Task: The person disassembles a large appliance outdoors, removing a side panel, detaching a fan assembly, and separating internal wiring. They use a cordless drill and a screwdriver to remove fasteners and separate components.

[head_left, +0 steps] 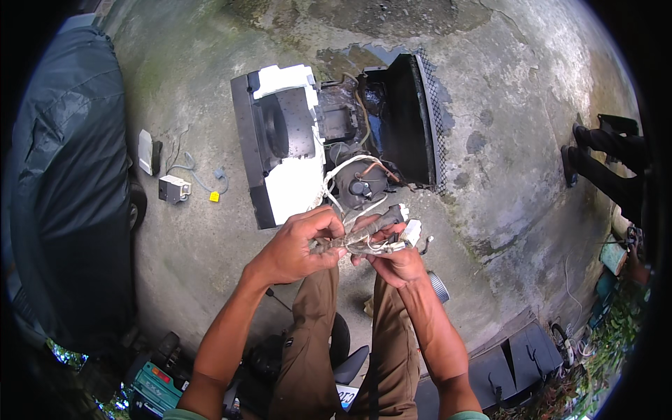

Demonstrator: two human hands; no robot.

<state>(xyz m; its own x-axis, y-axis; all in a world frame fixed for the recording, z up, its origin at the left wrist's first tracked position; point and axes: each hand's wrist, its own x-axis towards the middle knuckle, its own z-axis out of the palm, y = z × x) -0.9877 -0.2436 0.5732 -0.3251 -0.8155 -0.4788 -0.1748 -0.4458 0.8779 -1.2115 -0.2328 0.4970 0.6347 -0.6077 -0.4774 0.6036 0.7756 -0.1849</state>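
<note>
Between my hands, above my knees, is a bundle of wires (363, 236) partly wrapped in greyish tape. My left hand (299, 243) pinches its left end between thumb and fingers. The right part lies in the fingers of my right hand (396, 264), with its thumb along thin pale wires. White plug connectors (411, 232) stick out beyond the right fingers. Just ahead lies an opened air-conditioner unit with a dark round compressor (360, 187) and a copper pipe (379, 168). Pale cables (334, 173) loop over the compressor toward my hands.
White foam (288, 192) in a dark casing forms the unit's left side; a black finned panel (432, 119) its right. A control box (173, 189) with cables lies left, near a covered vehicle (73, 182). Another person's legs (609, 157) are far right. A teal tool case (155, 385) sits lower left.
</note>
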